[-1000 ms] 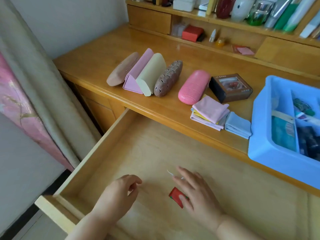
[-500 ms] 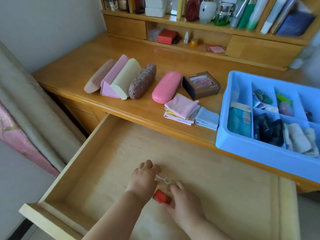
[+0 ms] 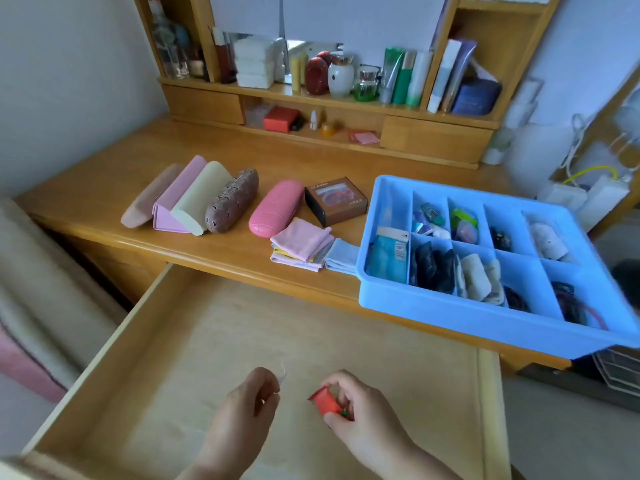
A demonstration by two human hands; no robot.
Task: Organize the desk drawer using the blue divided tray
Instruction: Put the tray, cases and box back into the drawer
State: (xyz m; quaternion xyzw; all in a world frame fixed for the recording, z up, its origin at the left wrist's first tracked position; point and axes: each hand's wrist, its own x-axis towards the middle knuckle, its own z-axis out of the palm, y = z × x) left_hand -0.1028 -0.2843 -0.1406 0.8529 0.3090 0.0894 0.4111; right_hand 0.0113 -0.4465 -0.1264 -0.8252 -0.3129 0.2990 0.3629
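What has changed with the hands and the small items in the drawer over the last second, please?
Both hands have taken up what lay on the drawer floor. The right hand now pinches the small red box, lifted clear; the left hand holds the thin white piece in its grip. The drawer stayed open, and the blue tray and the cases on the desk kept their places.
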